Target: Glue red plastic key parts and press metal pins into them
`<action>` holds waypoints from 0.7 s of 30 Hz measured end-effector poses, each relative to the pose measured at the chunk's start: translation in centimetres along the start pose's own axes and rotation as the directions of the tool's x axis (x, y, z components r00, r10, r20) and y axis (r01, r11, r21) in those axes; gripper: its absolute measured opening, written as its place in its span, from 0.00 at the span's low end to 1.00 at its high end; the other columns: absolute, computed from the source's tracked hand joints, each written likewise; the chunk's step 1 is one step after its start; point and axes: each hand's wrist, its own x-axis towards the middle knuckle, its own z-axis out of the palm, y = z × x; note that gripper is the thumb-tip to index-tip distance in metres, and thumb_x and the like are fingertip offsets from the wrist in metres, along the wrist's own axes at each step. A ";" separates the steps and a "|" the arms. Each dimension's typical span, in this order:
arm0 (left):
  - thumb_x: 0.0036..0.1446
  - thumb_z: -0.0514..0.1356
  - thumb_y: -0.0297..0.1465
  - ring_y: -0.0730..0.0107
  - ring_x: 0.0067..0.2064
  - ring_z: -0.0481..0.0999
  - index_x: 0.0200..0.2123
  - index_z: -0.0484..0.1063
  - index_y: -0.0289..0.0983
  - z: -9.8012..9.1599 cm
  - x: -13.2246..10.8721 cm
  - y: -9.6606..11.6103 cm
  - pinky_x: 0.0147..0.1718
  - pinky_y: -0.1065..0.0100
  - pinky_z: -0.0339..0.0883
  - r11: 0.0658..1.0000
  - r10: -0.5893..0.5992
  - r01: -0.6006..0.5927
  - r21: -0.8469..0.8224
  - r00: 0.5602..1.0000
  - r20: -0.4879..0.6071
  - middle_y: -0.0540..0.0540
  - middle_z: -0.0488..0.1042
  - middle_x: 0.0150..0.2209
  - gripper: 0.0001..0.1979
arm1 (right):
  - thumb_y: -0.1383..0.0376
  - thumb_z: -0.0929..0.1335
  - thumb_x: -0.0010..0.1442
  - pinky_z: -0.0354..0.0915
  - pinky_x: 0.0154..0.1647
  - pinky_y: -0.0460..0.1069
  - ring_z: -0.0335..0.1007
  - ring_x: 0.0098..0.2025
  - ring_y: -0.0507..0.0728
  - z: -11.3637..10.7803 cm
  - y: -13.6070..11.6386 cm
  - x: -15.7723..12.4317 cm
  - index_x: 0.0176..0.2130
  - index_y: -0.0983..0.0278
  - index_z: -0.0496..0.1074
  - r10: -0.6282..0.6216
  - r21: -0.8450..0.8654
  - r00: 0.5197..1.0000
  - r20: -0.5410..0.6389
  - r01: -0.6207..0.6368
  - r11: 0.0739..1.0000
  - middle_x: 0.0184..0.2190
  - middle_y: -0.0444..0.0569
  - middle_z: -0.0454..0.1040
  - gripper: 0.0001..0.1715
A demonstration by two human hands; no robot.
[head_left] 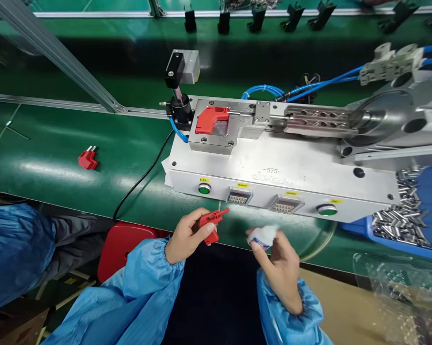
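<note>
My left hand pinches a red plastic plug part in front of the machine's front panel. To its right, my right hand grips a small white container with blue print; its exact kind is unclear because it is blurred. The two hands are apart. Above them, another red plastic part lies in the metal fixture on top of the machine. A metal rod from the right reaches that part's edge. On the bench at left rests a red plug with metal pins.
A blue bin of metal pins stands at the right, with clear plastic trays below it. A black cable crosses the bench's left part. A red stool and a person's blue sleeve are at lower left.
</note>
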 end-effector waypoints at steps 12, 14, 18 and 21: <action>0.67 0.65 0.45 0.74 0.24 0.73 0.41 0.74 0.35 -0.3 -0.2 -0.4 0.26 0.73 0.69 0.996 0.000 0.005 -0.086 0.998 0.065 0.50 0.75 0.27 0.17 | 0.60 0.71 0.68 0.63 0.24 0.48 0.62 0.21 0.52 1.5 -2.5 0.7 0.41 0.62 0.77 -0.136 -0.124 0.990 -0.026 0.131 0.983 0.25 0.43 0.72 0.08; 0.67 0.65 0.45 0.74 0.24 0.73 0.41 0.74 0.35 -0.3 -0.2 -0.4 0.26 0.73 0.68 0.997 -0.004 0.009 -0.079 0.998 0.063 0.50 0.74 0.27 0.17 | 0.60 0.72 0.68 0.63 0.24 0.48 0.62 0.21 0.52 1.5 -2.5 0.7 0.41 0.62 0.77 -0.158 -0.143 0.987 -0.039 0.151 0.978 0.25 0.44 0.73 0.07; 0.67 0.65 0.45 0.74 0.25 0.71 0.42 0.75 0.35 -0.4 -0.3 -0.4 0.26 0.72 0.67 0.999 -0.003 0.005 -0.044 0.999 0.054 0.50 0.73 0.27 0.17 | 0.62 0.72 0.68 0.64 0.24 0.48 0.64 0.22 0.52 1.4 -2.4 0.6 0.41 0.62 0.76 -0.212 -0.169 0.977 -0.024 0.205 0.964 0.27 0.44 0.74 0.05; 0.67 0.65 0.45 0.74 0.25 0.70 0.41 0.75 0.35 -0.4 -0.4 -0.4 0.27 0.72 0.68 1.000 0.006 -0.006 -0.011 0.999 0.046 0.50 0.72 0.28 0.17 | 0.63 0.72 0.67 0.64 0.24 0.48 0.65 0.22 0.52 1.4 -2.5 0.4 0.42 0.63 0.76 -0.212 -0.192 0.975 -0.061 0.197 0.962 0.27 0.45 0.74 0.05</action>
